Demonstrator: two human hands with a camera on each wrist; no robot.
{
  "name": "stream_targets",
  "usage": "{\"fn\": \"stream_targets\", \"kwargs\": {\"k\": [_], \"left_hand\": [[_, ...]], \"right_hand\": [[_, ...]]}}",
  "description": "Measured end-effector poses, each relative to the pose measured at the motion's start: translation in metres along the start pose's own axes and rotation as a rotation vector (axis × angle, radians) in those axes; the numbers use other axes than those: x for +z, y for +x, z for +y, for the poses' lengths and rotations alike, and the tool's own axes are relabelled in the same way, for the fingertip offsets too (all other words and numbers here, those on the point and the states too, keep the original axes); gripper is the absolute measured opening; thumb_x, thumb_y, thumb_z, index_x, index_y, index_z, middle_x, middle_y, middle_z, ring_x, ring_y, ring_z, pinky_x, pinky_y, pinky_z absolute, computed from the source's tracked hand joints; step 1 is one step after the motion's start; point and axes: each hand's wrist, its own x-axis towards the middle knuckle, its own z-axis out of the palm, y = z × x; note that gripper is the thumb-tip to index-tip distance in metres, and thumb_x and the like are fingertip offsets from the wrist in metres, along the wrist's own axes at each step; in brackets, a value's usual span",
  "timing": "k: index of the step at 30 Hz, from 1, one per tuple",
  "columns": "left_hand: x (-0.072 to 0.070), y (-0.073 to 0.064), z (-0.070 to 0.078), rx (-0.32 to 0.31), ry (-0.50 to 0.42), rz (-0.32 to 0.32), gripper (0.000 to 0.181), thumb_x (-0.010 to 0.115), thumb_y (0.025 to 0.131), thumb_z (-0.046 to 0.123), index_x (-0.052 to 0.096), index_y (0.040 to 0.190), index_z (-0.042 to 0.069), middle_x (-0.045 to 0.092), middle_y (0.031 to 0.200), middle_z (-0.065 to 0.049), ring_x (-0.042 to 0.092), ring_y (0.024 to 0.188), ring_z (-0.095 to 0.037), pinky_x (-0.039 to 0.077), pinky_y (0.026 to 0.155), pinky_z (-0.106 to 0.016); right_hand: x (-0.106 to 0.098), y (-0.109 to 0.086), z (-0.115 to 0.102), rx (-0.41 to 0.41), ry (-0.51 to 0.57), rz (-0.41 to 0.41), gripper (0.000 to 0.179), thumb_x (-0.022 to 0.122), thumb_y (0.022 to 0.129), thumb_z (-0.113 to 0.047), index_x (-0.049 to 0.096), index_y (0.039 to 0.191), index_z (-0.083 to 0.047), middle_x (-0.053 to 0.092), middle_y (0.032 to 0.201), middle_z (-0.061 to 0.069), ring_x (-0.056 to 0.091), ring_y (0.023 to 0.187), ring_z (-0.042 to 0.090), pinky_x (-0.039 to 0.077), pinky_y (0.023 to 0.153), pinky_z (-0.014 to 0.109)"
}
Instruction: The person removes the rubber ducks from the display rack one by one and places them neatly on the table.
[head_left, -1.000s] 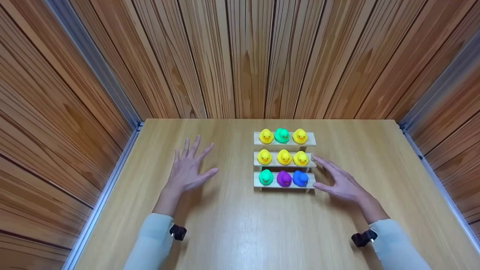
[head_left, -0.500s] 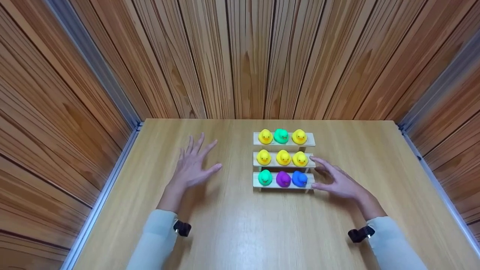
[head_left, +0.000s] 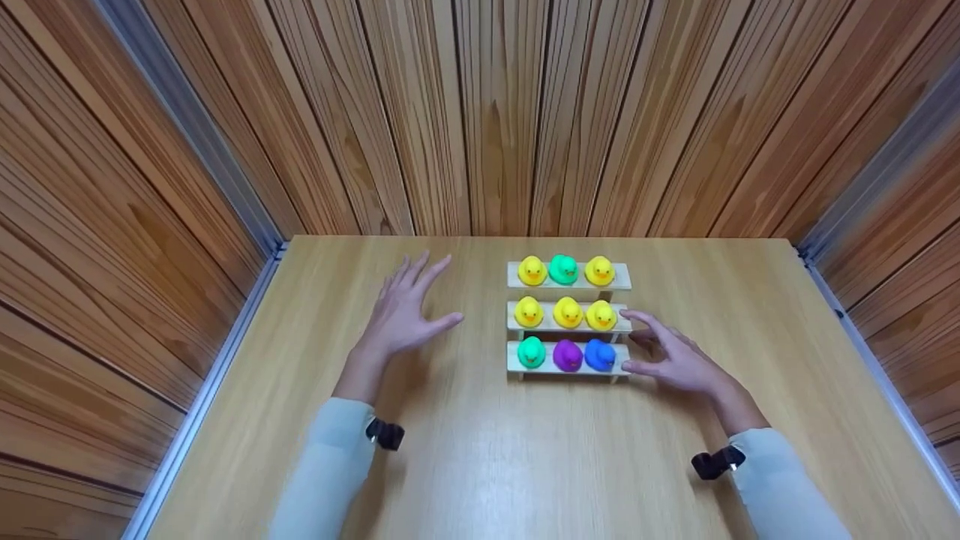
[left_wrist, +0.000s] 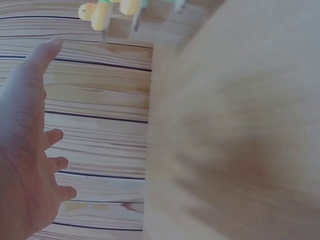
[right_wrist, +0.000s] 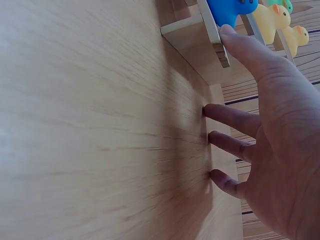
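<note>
A tiered wooden rack (head_left: 516,367) stands right of the table's middle, with three rows of rubber ducks. The front row holds a green duck (head_left: 531,352), a purple duck (head_left: 568,355) and a blue duck (head_left: 600,355). Yellow ducks (head_left: 568,313) fill the middle row; two more flank a green duck (head_left: 564,269) at the back. My right hand (head_left: 679,361) is at the rack's right end, thumb on the front shelf's end beside the blue duck and index fingertip by the middle shelf's end. Fingers spread, my left hand (head_left: 401,313) hovers left of the rack, holding nothing.
The light wooden table (head_left: 480,457) meets a wood-plank back wall (head_left: 495,120). Plank side walls rise left and right, with metal strips (head_left: 202,390) along the table's sides. A small black camera (head_left: 385,434) sits at each wrist.
My left hand has moved right and farther from me, closer to the rack. The right hand has shifted slightly inward, its thumb coming up against the front shelf's end. The ducks stay in place.
</note>
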Motion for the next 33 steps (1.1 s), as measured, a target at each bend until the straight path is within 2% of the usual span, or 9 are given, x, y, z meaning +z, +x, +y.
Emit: {"fn": "stream_targets", "kwargs": {"k": [8, 17, 26, 33], "left_hand": [[-0.001, 0.018, 0.020, 0.062, -0.145, 0.077, 0.091, 0.087, 0.097, 0.043, 0.041, 0.175, 0.027, 0.028, 0.189, -0.012, 0.024, 0.176, -0.046, 0.028, 0.137, -0.078], [0.009, 0.035, 0.040, 0.152, -0.217, 0.139, 0.084, 0.091, 0.096, 0.028, 0.051, 0.169, 0.022, 0.035, 0.185, -0.014, 0.030, 0.174, -0.043, 0.031, 0.138, -0.074], [0.030, 0.052, 0.059, 0.209, -0.287, 0.126, 0.073, 0.090, 0.098, 0.021, 0.058, 0.164, 0.018, 0.042, 0.182, -0.013, 0.038, 0.170, -0.040, 0.034, 0.139, -0.065], [0.045, 0.062, 0.069, 0.189, -0.376, 0.104, 0.065, 0.086, 0.100, 0.012, 0.062, 0.160, 0.015, 0.048, 0.179, -0.010, 0.043, 0.169, -0.037, 0.033, 0.141, -0.060]], "right_hand": [[0.001, 0.000, 0.000, 0.006, 0.019, -0.014, 0.090, 0.081, 0.103, -0.046, 0.029, 0.175, -0.035, 0.056, 0.169, 0.028, 0.048, 0.160, 0.055, 0.022, 0.127, 0.092], [0.000, 0.000, 0.000, -0.021, 0.029, -0.016, 0.090, 0.081, 0.104, -0.043, 0.028, 0.176, -0.035, 0.055, 0.170, 0.026, 0.048, 0.161, 0.054, 0.021, 0.128, 0.091], [0.000, 0.002, -0.001, -0.045, 0.059, -0.020, 0.091, 0.082, 0.104, -0.039, 0.028, 0.176, -0.027, 0.052, 0.173, 0.026, 0.049, 0.161, 0.054, 0.023, 0.131, 0.087], [0.000, 0.002, -0.002, -0.020, 0.047, -0.022, 0.091, 0.081, 0.104, -0.041, 0.027, 0.176, -0.030, 0.051, 0.174, 0.026, 0.045, 0.163, 0.055, 0.021, 0.129, 0.091]]}}
